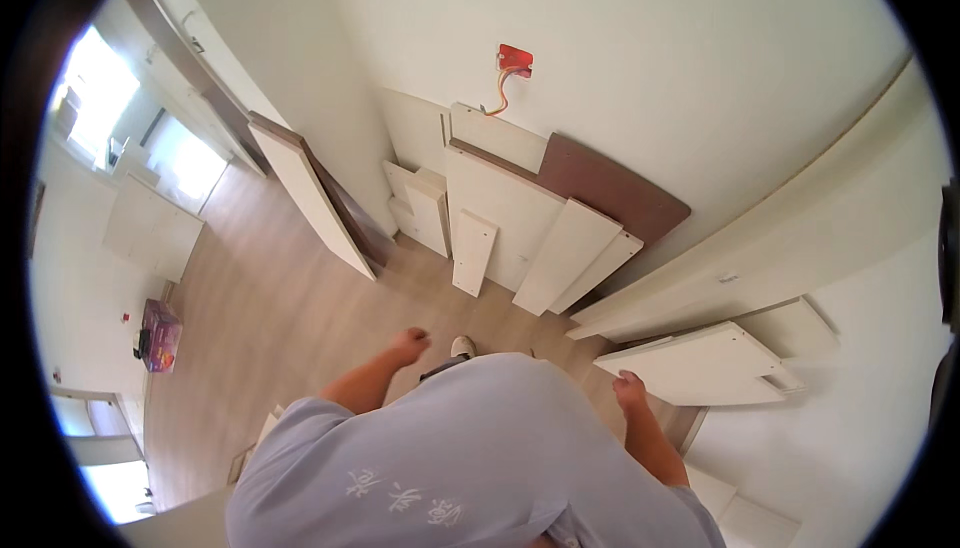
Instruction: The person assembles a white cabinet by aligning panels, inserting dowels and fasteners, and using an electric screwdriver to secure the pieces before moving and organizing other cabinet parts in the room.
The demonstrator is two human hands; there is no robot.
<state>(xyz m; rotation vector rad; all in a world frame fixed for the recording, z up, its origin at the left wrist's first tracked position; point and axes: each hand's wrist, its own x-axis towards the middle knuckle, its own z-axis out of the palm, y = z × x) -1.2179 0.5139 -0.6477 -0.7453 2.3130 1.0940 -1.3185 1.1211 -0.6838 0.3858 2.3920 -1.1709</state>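
My left hand [409, 345] hangs over the wooden floor with its fingers curled together, and nothing shows in it. On the other side of my body, my right hand [629, 388] is also closed, with no object visible in it. It is nearest to a white panel [700, 363] leaning at the right; whether the two touch I cannot tell. Ahead, a large white board [490, 188] leans on the wall, with a narrow white board [473, 253] and a longer white board [568, 255] in front. A brown board [615, 188] with a rounded corner stands behind them.
White-and-brown panels [312, 198] lean by the wall corner at the left. A red wall box [516, 60] with loose wires sits above the boards. At the far left, a purple box [161, 336] stands on the wood-look floor [250, 288]. My shoe [463, 346] shows below me.
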